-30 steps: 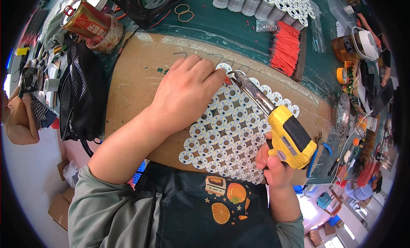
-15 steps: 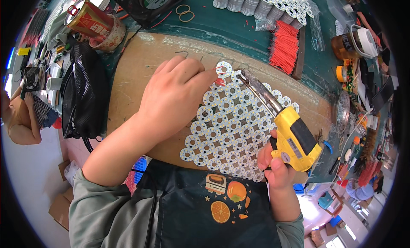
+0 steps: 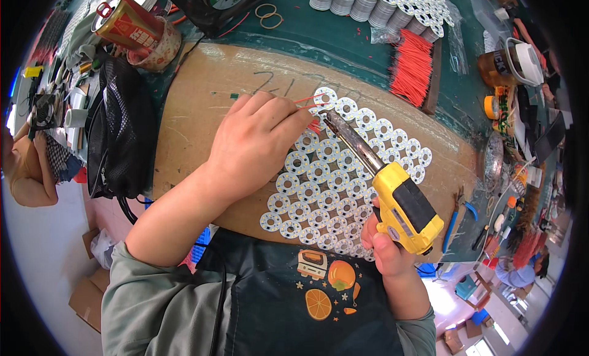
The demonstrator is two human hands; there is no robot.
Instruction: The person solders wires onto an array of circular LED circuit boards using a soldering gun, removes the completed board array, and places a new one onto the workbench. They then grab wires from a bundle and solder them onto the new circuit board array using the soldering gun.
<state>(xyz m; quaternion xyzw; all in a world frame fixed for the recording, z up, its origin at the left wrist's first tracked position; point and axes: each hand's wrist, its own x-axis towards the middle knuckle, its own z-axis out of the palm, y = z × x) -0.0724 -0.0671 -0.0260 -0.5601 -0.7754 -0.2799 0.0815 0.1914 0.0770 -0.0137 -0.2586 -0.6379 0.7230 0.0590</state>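
My left hand (image 3: 251, 144) is closed in a pinch on thin red wires (image 3: 313, 126) at the top left corner of a sheet of round white LED boards (image 3: 318, 193). Two wire ends reach over the corner board. Wrapped round the grip of a yellow and black soldering gun (image 3: 406, 204), my right hand (image 3: 388, 248) sits above the sheet's right side. The gun's tip points up and left, close to the wire ends; whether it touches them I cannot tell. The sheet lies on a brown board (image 3: 202, 92). My left fingertips are partly hidden.
Behind stand a bundle of red wires (image 3: 412, 70), stacked LED boards (image 3: 362, 6) and a black fan (image 3: 211, 9). A can (image 3: 132, 24) and black mesh bag (image 3: 119, 129) are on the left. Blue-handled pliers (image 3: 453, 227) and a jar (image 3: 509, 64) are on the right.
The soldering gun has moved left and slightly down, bringing its tip nearer the wires. My left hand has shifted slightly right and down, still holding the wires.
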